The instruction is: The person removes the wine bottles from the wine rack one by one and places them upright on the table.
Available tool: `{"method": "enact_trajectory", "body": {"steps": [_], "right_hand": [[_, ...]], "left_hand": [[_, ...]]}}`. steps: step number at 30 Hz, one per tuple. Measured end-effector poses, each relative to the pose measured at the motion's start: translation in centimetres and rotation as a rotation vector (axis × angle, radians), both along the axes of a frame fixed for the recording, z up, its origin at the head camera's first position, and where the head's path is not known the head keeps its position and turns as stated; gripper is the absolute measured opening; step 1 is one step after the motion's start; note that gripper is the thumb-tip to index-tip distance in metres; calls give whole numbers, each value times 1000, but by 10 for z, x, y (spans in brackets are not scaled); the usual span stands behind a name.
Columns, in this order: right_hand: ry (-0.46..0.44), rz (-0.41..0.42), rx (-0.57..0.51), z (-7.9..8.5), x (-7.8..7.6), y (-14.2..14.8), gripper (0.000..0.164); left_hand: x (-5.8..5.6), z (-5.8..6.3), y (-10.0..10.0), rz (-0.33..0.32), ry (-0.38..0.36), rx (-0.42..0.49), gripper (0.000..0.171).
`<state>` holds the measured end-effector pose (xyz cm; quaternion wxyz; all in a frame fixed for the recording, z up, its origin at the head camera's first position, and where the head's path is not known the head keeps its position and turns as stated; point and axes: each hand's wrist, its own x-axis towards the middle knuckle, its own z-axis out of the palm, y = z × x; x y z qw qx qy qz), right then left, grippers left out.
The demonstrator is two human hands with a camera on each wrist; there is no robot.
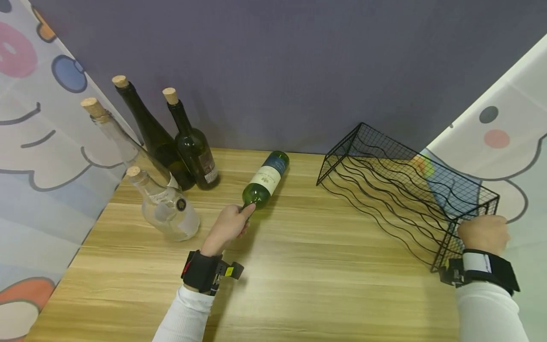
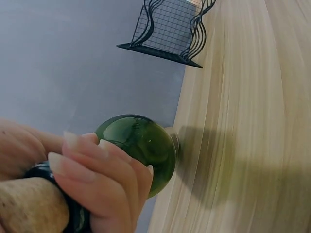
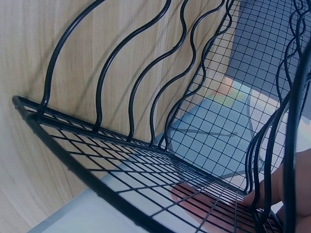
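Observation:
My left hand [image 1: 225, 229] grips the neck of a green glass wine bottle [image 1: 266, 179] with a cream and blue label. The bottle slants over the table, its base pointing away toward the back wall. Its cork [image 2: 31, 206] shows beside my curled fingers in the left wrist view, while the neck is mostly hidden by the hand. At the right, my right hand [image 1: 485, 233] holds the near end of a black wire wine rack [image 1: 386, 142] with wavy bars. Through the mesh in the right wrist view, fingers [image 3: 274, 187] curl at the rack's upper edge.
Left of the held bottle stand a squat clear bottle [image 1: 168, 209], a tall clear bottle [image 1: 128, 147] and two dark bottles, one slimmer [image 1: 155, 137] and one labelled [image 1: 196, 154], all corked. A grey wall [image 1: 273, 71] closes off the back of the wooden table [image 1: 299, 285].

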<state>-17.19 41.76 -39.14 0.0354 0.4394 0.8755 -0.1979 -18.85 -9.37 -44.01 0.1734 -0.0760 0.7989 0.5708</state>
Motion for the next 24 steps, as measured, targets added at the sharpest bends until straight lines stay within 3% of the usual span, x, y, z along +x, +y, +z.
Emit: {"method": "enact_trajectory", "body": {"steps": [6,19,24], "right_hand": [[11,-6,-18,-1,-1,3,66],[16,2,-8,0,0,1,66],[31,-10,-28,3,1,-2,66]], "left_hand": [[0,1,0,-5,-15,7,34],[3,6,-6,-174,-93,-75,25],[6,9,-7,-184,-113,-158,38]]}}
